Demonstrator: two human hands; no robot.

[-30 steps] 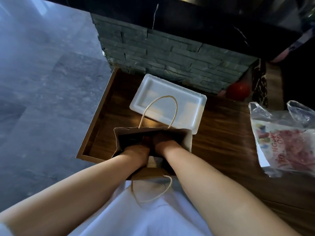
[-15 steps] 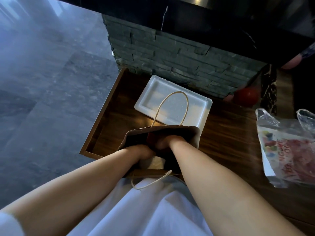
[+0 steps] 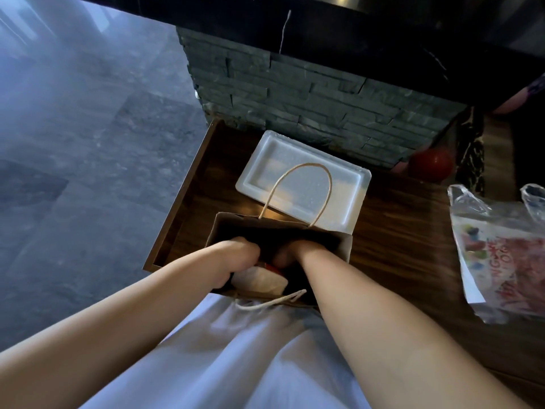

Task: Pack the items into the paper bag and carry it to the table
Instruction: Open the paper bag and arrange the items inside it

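Both of your hands are down inside the brown paper bag with twisted cord handles (image 3: 277, 231), which stands open at the near edge of the dark wooden desk (image 3: 398, 246), against your pale skirt. Your left hand (image 3: 236, 255) is curled over a pale rounded item with a red patch (image 3: 259, 280) low in the bag; it looks closed on it, though the fingers are hidden. Your right hand (image 3: 292, 252) is sunk in shadow past the wrist, so you cannot tell how open it is or whether it holds anything.

By my judgement, you are mid-pack: at least one item is in, and you seem to be settling it. The white rectangular foam tray (image 3: 303, 175) just behind the bag lies bare. The clear plastic bag with red printed packaging (image 3: 501, 255) sits well apart to your right, not yet packed if it belongs to the load. A red round object (image 3: 432, 165) rests at the foot of the grey stacked-stone wall (image 3: 309, 93). Lifting and carrying are all still ahead.

The desk's raised left rim is near the bag's left side, and beyond it is a drop to the grey stone floor (image 3: 88, 143). The far handle stands upright over the tray; the near one droops over your skirt. The stone wall closes the back, so the open room is to the right and straight up.
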